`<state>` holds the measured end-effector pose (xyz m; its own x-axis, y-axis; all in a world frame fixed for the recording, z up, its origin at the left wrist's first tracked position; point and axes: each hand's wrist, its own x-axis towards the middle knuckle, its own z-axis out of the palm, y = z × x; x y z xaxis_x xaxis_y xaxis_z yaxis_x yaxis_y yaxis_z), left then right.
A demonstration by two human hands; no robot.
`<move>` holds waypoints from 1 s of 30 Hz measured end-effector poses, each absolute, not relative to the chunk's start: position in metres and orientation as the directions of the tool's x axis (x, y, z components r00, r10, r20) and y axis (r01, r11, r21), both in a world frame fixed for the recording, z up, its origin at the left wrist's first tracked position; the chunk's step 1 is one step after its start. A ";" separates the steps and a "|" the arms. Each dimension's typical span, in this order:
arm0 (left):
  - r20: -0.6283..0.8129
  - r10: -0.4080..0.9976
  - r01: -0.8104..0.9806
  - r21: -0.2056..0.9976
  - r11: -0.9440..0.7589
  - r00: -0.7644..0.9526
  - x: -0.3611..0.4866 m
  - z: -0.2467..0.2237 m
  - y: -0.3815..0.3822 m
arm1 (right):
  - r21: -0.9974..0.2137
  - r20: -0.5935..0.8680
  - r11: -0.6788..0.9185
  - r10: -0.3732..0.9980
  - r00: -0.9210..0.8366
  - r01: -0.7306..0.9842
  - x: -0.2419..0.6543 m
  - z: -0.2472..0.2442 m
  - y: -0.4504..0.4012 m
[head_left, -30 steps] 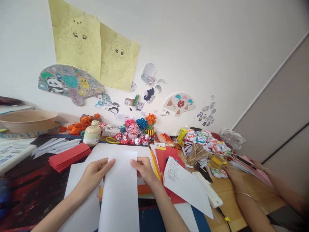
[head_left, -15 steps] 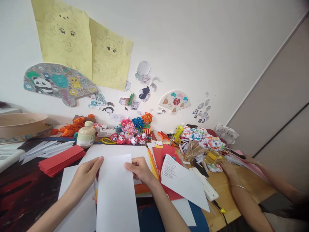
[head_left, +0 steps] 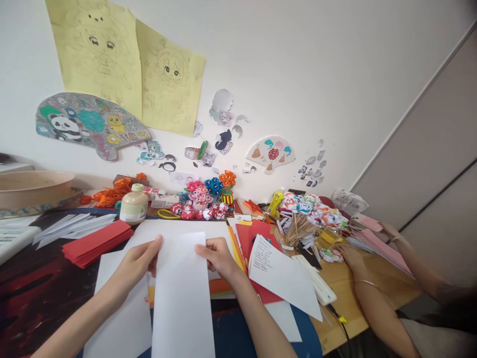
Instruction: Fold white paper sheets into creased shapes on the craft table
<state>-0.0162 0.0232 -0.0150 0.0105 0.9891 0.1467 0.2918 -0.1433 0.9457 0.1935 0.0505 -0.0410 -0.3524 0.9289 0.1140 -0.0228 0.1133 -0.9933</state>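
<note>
A long white strip of paper (head_left: 182, 298) hangs in front of me, its top edge level with my fingers. My left hand (head_left: 143, 256) pinches its left edge near the top, thumb uppermost. On the opposite edge, my right hand (head_left: 216, 256) grips it between thumb and fingers. Behind the strip lies a larger white sheet (head_left: 169, 227). Another white sheet (head_left: 122, 303) rests under my left forearm. To the left is a stack of red paper strips (head_left: 97, 242), with a cream-coloured bottle (head_left: 133, 206) just beyond it.
White paper strips (head_left: 74, 226) lie at left. Red sheets (head_left: 257, 229) and a handwritten page (head_left: 279, 273) are right of my hands. Paper flowers (head_left: 311, 209), wooden sticks (head_left: 296, 231) and a white power strip (head_left: 320, 286) sit farther right. Another person's hands (head_left: 352, 258) work at the right.
My hands keep the same hold on the paper strip, which shifts very slightly. The other person's far hand has moved back and left, now holding a pink piece.
</note>
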 end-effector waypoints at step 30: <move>0.077 0.985 0.446 0.884 -0.140 0.155 -0.023 -0.039 0.032 | -0.979 0.204 0.200 0.964 -0.171 -0.040 0.194 -0.042 0.054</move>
<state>-0.0233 0.0323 -0.0387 0.1551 0.9849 0.0773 0.4464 -0.1397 0.8838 0.1943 0.0541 -0.0420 -0.1708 0.9640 0.2038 -0.0397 0.1999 -0.9790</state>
